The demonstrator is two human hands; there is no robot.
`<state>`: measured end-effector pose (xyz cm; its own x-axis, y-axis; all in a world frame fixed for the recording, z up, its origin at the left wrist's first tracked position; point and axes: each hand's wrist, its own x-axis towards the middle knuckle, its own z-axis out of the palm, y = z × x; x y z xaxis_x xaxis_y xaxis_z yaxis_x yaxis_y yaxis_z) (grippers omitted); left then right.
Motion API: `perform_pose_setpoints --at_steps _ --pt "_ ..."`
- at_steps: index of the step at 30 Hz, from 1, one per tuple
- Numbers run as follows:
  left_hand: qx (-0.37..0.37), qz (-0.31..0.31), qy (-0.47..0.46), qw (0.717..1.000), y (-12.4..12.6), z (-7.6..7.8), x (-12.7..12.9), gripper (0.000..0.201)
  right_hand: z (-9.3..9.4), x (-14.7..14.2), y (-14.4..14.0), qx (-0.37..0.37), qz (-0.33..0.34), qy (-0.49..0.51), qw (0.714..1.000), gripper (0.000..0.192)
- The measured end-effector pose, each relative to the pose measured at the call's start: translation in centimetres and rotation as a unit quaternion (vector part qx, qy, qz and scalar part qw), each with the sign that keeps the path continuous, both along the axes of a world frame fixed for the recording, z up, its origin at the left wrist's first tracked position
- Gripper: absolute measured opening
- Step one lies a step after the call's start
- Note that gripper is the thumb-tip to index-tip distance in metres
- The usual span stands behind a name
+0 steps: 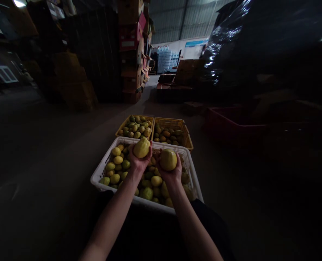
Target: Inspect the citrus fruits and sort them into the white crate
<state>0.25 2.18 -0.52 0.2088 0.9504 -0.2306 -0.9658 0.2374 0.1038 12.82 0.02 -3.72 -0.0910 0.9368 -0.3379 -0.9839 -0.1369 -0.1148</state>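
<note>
At left begins a white plastic crate (96, 177) filled with yellow and green fruit (157, 181), a laden yellow crate (122, 125) standing behind it. Over the white one, the person's left grip (139, 162) cradles a lumpy yellow-green fruit (141, 148) (its exact kind is hard to tell in this dimness); a tipped palm could drop it, bruising it and the pile. Just beside, the right grip (173, 175) cups a rounder fruit (168, 160), which might slip if the fingers slacken, or knock its neighbour if the wrists swing inward. Behind stands a second yellow crate (169, 123).
</note>
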Motion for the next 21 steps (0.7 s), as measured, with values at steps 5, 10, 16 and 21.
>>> perform_pose_setpoints --at_steps 5,10,16,21 --pt "0.061 -0.017 0.030 0.998 -0.6 0.2 -0.5 0.043 -0.6 0.1 -0.2 0.044 0.005 -0.022 0.999 0.030" --pt "0.075 -0.029 0.035 0.996 -0.8 0.1 -0.8 0.044 -0.7 -0.1 -0.3 0.079 0.012 -0.075 0.994 0.024" --pt "0.021 -0.014 0.020 0.999 -0.6 -0.3 -1.7 0.048 0.2 -0.2 -0.6 0.038 0.006 -0.068 0.997 0.027" --pt "-0.151 0.003 0.059 0.987 0.0 -3.6 -3.2 0.051 -0.6 0.7 0.1 -0.035 0.010 -0.061 0.997 0.024"
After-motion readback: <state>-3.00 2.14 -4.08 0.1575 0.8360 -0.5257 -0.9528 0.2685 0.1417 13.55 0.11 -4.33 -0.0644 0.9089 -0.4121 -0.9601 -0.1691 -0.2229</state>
